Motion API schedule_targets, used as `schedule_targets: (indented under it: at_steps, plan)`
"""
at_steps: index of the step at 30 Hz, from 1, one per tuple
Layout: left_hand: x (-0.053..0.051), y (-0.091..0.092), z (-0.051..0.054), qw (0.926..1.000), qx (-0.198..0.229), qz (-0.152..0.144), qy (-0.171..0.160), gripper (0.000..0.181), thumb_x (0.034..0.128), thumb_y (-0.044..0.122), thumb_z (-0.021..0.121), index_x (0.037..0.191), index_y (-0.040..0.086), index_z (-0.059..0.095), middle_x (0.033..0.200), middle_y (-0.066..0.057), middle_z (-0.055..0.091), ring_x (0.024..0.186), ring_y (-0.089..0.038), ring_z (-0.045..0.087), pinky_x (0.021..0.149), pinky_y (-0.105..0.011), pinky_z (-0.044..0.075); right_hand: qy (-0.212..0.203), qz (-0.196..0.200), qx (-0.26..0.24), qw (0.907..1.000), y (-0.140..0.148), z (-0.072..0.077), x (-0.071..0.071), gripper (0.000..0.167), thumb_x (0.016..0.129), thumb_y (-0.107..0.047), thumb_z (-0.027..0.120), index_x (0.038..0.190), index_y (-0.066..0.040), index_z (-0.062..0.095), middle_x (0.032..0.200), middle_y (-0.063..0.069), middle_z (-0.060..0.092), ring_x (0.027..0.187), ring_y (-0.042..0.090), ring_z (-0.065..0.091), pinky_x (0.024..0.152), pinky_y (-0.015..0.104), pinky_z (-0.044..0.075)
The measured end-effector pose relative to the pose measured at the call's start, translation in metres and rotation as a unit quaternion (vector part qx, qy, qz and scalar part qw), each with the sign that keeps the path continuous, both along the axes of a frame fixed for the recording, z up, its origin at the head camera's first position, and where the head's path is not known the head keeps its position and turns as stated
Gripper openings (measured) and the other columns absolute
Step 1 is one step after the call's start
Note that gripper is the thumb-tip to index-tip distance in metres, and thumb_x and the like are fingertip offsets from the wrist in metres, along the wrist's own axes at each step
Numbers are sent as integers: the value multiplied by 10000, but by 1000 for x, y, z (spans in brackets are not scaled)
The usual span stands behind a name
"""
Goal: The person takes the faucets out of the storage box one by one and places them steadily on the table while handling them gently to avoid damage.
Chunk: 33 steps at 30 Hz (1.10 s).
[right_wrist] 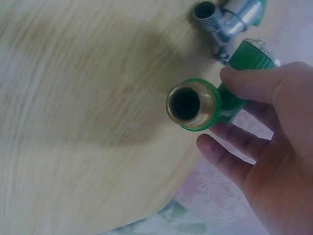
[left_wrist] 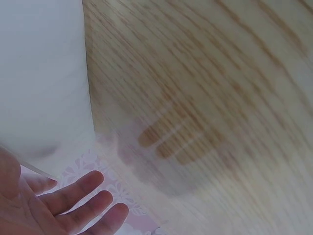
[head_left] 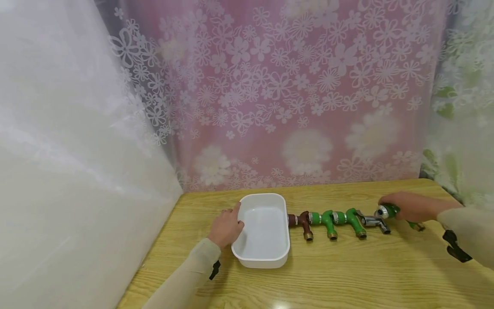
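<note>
A white plastic basin [head_left: 266,260] stands on the wooden table. My left hand [head_left: 226,227] rests at its left rim, with the index finger along the edge and the thumb over it. In the left wrist view the other fingers [left_wrist: 80,188] of that hand extend loosely outside the wall. At the right end of a row, my right hand [head_left: 414,207] grips a green angle valve [right_wrist: 234,95] between thumb and fingers. Its brass-rimmed opening faces the wrist camera. Beside it lies a chrome angle valve [head_left: 371,220].
Between basin and chrome valve lie a brown angle valve [head_left: 304,219] and two green ones, the first green valve [head_left: 327,219] and the second green valve [head_left: 353,219]. A pink flowered curtain [head_left: 301,94] hangs behind the table [head_left: 332,279]. White sheeting [head_left: 77,171] borders the left side.
</note>
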<state>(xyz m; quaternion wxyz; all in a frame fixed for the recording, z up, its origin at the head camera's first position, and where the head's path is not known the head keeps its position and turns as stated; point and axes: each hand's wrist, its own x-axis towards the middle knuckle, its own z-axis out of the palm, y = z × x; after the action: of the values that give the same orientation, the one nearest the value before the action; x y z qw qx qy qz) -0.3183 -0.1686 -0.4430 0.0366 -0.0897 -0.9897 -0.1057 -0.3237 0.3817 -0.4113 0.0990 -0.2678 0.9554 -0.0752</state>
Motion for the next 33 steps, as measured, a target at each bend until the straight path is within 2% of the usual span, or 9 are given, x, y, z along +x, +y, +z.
schedule_targets:
  at_steps: [4, 11, 19, 27, 30, 32, 33]
  plan:
    - [-2, 0, -2, 10000, -50, 46, -27, 636, 993, 293, 500, 1592, 176, 322, 1398, -151, 592, 1252, -350, 573, 918, -534, 531, 158, 44, 58, 9998, 5, -6, -1, 449, 859, 22, 715, 1294, 39, 603, 1268, 239, 632, 1132, 461, 611, 874, 549, 531]
    - [-3, -2, -3, 9999, -67, 84, -25, 641, 990, 300, 508, 1591, 179, 323, 1407, -152, 585, 1257, -350, 570, 930, -537, 526, 185, -32, -4, 9998, 11, -14, -2, 448, 827, 117, 670, 1266, 45, 614, 1233, 239, 641, 1110, 468, 615, 858, 556, 532]
    - [-2, -1, -2, 10000, -41, 51, 23, 644, 986, 293, 512, 1589, 170, 325, 1382, -167, 594, 1224, -356, 583, 900, -533, 537, -62, -194, -33, 9998, 10, -21, -1, 473, 838, 100, 652, 1305, 87, 579, 1282, 295, 605, 1152, 505, 582, 889, 592, 508]
    - [-3, 1, 0, 10000, -60, 28, 15, 643, 984, 295, 518, 1586, 166, 332, 1386, -165, 594, 1235, -353, 579, 915, -541, 532, 133, -333, -54, 9993, 13, -29, 1, 479, 828, 108, 659, 1301, 66, 588, 1283, 289, 607, 1145, 504, 587, 867, 584, 516]
    - [-4, 1, 0, 9999, -115, 19, -7, 648, 981, 307, 535, 1583, 172, 339, 1386, -164, 593, 1234, -354, 580, 924, -543, 529, 168, -412, 2, 9990, 12, -30, 4, 511, 806, 100, 686, 1305, 36, 597, 1296, 307, 591, 1115, 488, 607, 773, 517, 537]
    - [-4, 0, -1, 9999, -162, 21, -25, 651, 978, 320, 546, 1581, 179, 345, 1387, -159, 592, 1237, -354, 579, 931, -546, 527, 118, -511, 58, 9986, 11, -27, 7, 550, 792, 99, 690, 1327, 25, 584, 1326, 354, 548, 1079, 470, 625, 672, 424, 499]
    - [-5, 0, -1, 9998, -186, 20, -35, 651, 977, 326, 551, 1579, 181, 349, 1389, -157, 591, 1240, -355, 578, 934, -547, 525, 83, -577, 84, 9983, 10, -25, 9, 577, 790, 93, 691, 1349, 19, 570, 1350, 384, 512, 1005, 421, 655, 623, 384, 464]
